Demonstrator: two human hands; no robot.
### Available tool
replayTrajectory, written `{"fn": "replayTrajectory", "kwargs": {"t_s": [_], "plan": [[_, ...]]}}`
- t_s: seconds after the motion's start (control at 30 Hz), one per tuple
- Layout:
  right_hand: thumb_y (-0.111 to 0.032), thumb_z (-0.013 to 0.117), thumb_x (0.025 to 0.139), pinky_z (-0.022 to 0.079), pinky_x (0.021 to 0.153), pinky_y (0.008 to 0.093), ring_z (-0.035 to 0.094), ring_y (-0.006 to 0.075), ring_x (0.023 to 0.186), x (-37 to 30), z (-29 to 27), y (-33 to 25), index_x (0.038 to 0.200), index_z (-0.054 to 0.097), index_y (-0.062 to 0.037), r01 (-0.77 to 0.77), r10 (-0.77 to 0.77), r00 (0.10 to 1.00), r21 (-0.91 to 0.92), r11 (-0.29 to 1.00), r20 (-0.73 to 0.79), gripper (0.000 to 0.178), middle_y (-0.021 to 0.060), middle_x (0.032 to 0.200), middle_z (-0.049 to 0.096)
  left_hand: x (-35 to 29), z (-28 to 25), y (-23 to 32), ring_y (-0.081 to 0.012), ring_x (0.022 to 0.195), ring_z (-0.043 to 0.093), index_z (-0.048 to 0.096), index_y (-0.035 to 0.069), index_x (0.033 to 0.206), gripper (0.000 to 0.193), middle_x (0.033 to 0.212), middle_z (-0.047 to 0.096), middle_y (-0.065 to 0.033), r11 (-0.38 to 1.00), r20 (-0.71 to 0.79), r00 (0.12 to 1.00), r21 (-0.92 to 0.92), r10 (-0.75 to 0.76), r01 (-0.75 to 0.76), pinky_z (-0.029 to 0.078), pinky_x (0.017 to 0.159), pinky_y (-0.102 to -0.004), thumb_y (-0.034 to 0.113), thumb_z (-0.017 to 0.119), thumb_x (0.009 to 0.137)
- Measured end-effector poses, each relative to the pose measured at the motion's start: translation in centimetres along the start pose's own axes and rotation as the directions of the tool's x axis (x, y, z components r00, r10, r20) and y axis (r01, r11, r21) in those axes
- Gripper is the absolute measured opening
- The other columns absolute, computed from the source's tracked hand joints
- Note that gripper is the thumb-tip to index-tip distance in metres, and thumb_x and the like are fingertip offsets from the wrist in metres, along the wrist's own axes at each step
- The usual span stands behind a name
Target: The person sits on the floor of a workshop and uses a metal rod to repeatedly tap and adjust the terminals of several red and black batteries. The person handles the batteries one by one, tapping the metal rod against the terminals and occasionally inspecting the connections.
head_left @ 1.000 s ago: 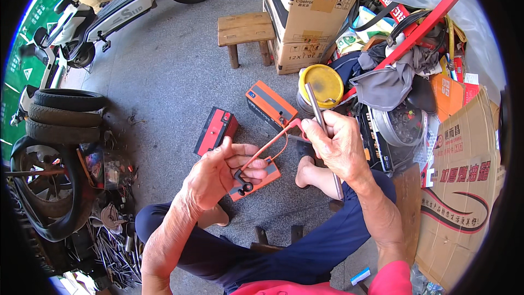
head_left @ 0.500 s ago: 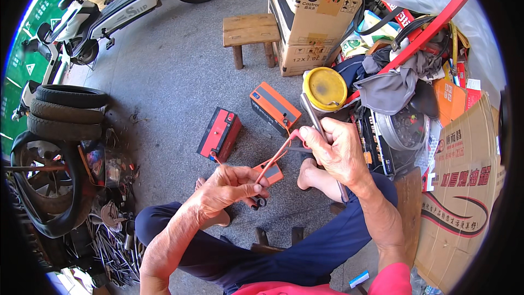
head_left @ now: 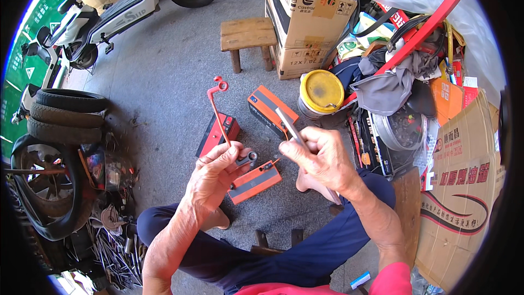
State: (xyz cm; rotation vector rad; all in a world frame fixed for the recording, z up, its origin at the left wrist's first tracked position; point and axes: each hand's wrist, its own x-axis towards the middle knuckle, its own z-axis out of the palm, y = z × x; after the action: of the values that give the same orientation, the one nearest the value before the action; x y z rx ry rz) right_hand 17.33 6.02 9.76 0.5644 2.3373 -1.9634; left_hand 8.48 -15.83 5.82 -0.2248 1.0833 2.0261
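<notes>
Grey concrete floor [head_left: 164, 76], outdoor repair yard. Left hand [head_left: 215, 172]: grip closed on a red cable [head_left: 217, 110] standing upright. Right hand [head_left: 322, 158]: grip closed on a metal tool [head_left: 289, 125]. Orange batteries [head_left: 254, 181] lie on the floor below; stacked tyres [head_left: 68, 114] at left.

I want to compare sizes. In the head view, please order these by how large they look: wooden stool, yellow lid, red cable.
1. wooden stool
2. yellow lid
3. red cable, long but thin; it is nearer the camera, so its rank is unsure.
</notes>
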Motion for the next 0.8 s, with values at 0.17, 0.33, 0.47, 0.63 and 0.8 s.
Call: {"fn": "replayTrajectory", "kwargs": {"t_s": [0.17, 0.33, 0.47, 0.63, 0.8], "plan": [[-0.024, 0.069, 0.093, 0.031, 0.04, 0.0225, 0.045, 0.0021, 0.045, -0.2, 0.9, -0.3, 0.085, 0.062, 0.0002, 0.0, 0.009, 0.995, -0.08, 0.997, 0.104, 0.026, -0.0019, 0.058, 0.055, 0.9, 0.5, -1.1, -0.0142, 0.087, 0.064, 0.067, 0.005, 0.11, 0.022, 0.099, 0.07, -0.0074, 0.997, 0.068, 0.995, 0.03, -0.068, 0.066, 0.05, 0.076, -0.029, 0.018, 0.068, 0.092], [-0.026, 0.066, 0.094, 0.039, 0.047, 0.0245, 0.049, 0.0038, 0.052, 0.3, -0.1, 0.1, 0.079, 0.061, 0.0009, -0.004, 0.002, 0.999, 0.044, 0.999, 0.051, 0.032, 0.0014, 0.057, 0.057, 1.0, 2.1, -0.6, -0.0156, 0.088, 0.064, 0.065, 0.003, 0.114, 0.024, 0.099, 0.069, -0.0077, 0.989, 0.083, 0.996, 0.145, -0.027, 0.015, 0.049, 0.08, -0.0308, 0.017, 0.065, 0.094], [-0.023, 0.064, 0.096, 0.04, 0.046, 0.0243, 0.05, 0.0035, 0.052, 0.2, -0.3, 0.1, 0.08, 0.061, 0.0015, 0.015, -0.019, 0.999, 0.079, 0.997, 0.043, 0.029, 0.0014, 0.058, 0.058, 1.8, 2.2, -1.1, -0.015, 0.09, 0.064, 0.065, 0.004, 0.117, 0.025, 0.104, 0.069, -0.0079, 0.983, 0.087, 0.994, 0.166, 0.066, -0.08, 0.05, 0.08, -0.0282, 0.018, 0.061, 0.097], [-0.017, 0.065, 0.095, 0.038, 0.046, 0.0207, 0.052, 0.0025, 0.054, 0.2, -0.5, 0.5, 0.089, 0.064, 0.0016, 0.001, -0.004, 0.999, 0.084, 0.997, 0.034, 0.02, -0.0005, 0.061, 0.058, 1.5, 2.2, -0.3, -0.019, 0.094, 0.066, 0.059, 0.003, 0.118, 0.025, 0.108, 0.068, -0.0125, 0.992, 0.229, 0.973, 0.129, -0.029, 0.0, 0.051, 0.085, -0.0324, 0.02, 0.052, 0.101], [-0.017, 0.066, 0.094, 0.039, 0.047, 0.0206, 0.052, 0.0029, 0.055, 0.2, -0.5, 0.4, 0.09, 0.064, 0.0019, 0.012, -0.013, 1.0, 0.073, 0.997, 0.024, 0.019, 0.0003, 0.062, 0.059, 1.0, 2.9, -0.7, -0.028, 0.093, 0.067, 0.056, 0.002, 0.109, 0.023, 0.106, 0.067, -0.0198, 0.993, 0.286, 0.952, 0.07, -0.109, 0.093, 0.052, 0.087, -0.0385, 0.023, 0.048, 0.102]]}}
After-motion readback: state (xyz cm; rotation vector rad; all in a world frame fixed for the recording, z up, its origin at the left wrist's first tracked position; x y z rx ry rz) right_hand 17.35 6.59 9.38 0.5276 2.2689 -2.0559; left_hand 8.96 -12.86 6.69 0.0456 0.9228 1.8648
